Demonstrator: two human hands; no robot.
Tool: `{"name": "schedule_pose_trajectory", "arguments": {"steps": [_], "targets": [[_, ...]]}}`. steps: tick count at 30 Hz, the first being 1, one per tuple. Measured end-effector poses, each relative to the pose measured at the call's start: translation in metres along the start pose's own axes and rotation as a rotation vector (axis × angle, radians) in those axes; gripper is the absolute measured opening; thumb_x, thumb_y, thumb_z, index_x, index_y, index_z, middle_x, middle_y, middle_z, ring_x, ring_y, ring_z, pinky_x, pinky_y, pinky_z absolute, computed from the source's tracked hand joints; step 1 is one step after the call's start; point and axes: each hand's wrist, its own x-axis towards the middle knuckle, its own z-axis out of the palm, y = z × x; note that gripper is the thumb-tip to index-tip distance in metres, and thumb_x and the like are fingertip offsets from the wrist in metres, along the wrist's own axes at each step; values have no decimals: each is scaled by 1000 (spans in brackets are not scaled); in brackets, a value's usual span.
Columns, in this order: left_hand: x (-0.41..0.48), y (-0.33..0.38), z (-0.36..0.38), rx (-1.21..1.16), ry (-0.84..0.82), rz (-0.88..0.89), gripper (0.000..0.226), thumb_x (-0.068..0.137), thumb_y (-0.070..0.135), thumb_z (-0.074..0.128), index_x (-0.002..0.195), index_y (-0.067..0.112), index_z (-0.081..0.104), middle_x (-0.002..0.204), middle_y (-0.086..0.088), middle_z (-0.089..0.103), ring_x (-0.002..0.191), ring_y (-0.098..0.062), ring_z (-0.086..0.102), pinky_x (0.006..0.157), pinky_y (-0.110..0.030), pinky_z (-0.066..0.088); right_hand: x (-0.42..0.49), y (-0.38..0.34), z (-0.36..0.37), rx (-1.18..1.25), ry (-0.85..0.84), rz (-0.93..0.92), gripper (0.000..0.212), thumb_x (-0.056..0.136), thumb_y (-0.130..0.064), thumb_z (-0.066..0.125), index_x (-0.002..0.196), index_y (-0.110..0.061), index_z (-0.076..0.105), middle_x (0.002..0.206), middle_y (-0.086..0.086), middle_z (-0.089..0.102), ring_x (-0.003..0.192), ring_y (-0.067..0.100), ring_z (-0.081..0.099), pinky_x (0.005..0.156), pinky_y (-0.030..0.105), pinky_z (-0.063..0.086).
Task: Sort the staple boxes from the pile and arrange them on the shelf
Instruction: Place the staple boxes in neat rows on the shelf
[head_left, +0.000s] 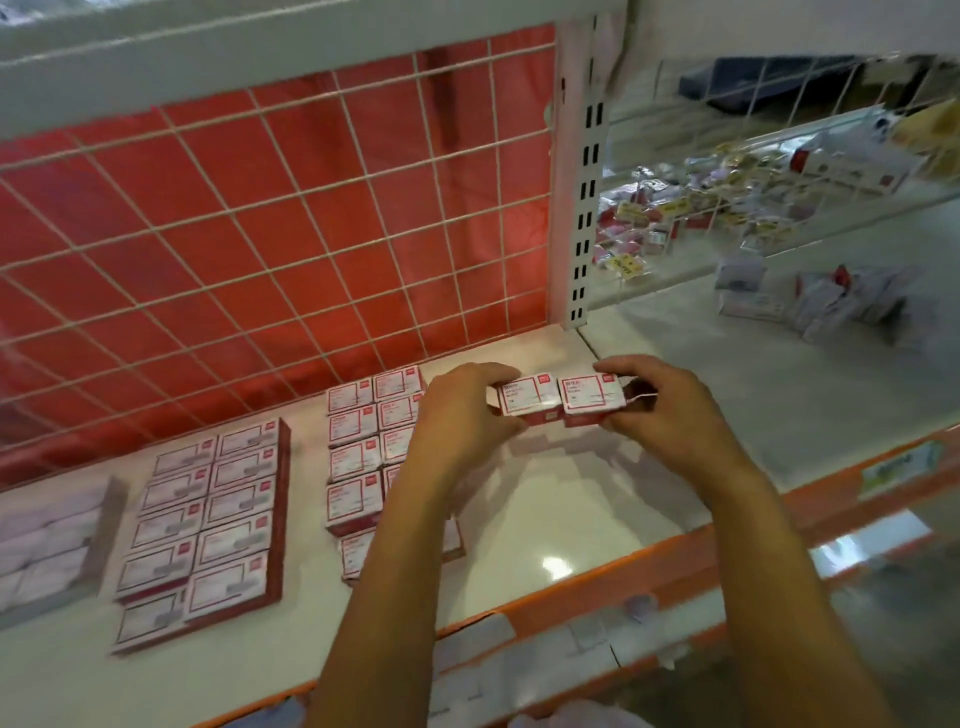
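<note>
I have a pair of staple boxes (530, 399) squeezed side by side between both hands, label faces up. To judge by the shadow under them, they hang just above the shelf (571, 525). My left hand (467, 415) closes its grip on the left end of the pair, thumb at the near edge and fingers curled over the far one. My right hand (662, 410) grips the right end the same way. Holding from both ends presses the two boxes together so they move as one unit with their edges square, which I reckon is the point, since they should go down as a tidy pair. They sit just to the right of the middle block (358, 447) of boxes already laid in two columns, near its back end by the wire grid (260, 234). Further left lies a larger block (208, 514) in the same pattern, with a blurred one (47, 545) beyond it. The unsorted pile (841, 306) is well apart, in the next bay past the upright (584, 208). My judgement is that this pair starts a fresh column beside the middle block, and the risk is nudging its neighbours out of line on the way down.
</note>
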Motion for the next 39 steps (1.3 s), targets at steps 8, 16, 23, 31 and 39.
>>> {"name": "schedule_pose_trajectory", "arguments": {"steps": [8,16,23,31,39], "targets": [[-57,-56,-47,2,41,-79,54,78,16,76,128,27,59,129,8,59,92,-7,58,90,-24,45,-30,-43,62,-31,-100,-54,52,74,-7,76,120,-27,59,106,-10,59,93,8,58,82,22,51],[-101,-96,-66,27,44,-108,50,79,14,76,125,27,62,128,5,58,97,-10,60,89,-22,43,-61,-62,105,-100,-193,-80,49,76,-8,74,117,-29,58,105,-14,53,85,2,55,70,5,45],[-113,-111,-63,33,6,-169,55,77,21,78,127,30,58,126,3,55,101,-18,62,93,-34,52,-73,-68,115,-133,-235,-46,52,74,-6,75,120,-25,58,112,-8,53,89,9,55,79,12,44],[-121,-113,-57,162,-16,-184,53,79,28,76,128,34,56,123,3,54,100,-16,63,89,-30,50,-72,-67,120,-163,-251,-35,52,75,-6,75,120,-24,57,114,-6,53,91,9,55,80,15,45],[-119,-115,-45,97,4,-282,40,81,27,74,109,27,44,116,1,62,98,-16,62,75,-24,50,-70,-64,127,-131,-279,5,46,76,-15,77,109,-27,47,103,-10,57,84,3,58,63,10,46]]}}
